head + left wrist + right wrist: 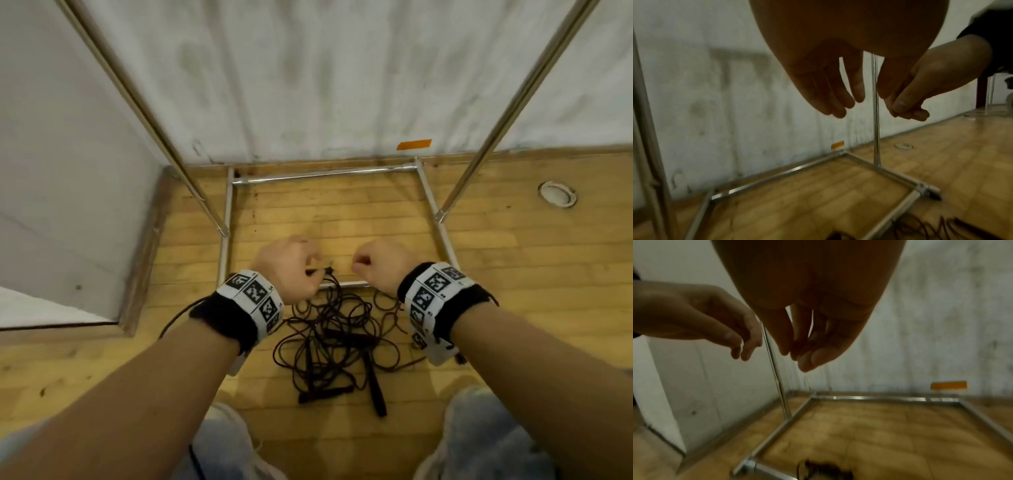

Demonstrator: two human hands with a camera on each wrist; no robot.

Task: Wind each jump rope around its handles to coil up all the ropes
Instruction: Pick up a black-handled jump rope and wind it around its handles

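Head downward; wrists sharing floor frame (898, 176).

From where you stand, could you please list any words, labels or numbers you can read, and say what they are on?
No text can be read.
Left wristband: black-and-white square code markers, with tiny characters beside them, too small to read.
Right wristband: the same, unreadable.
Orange tape on the wall: no print visible.

A wooden plank floor (513, 274) in a warm yellow-brown meets a whitish, stained wall (308, 85) at the far side, with a second pale wall (68, 171) closing the corner on the left. A strip of orange tape (413, 144) sticks low on the far wall. A metal tube frame (325, 174) lies on the floor, two slanted poles rising from it. A round white fitting (557, 194) sits in the floor to the right.
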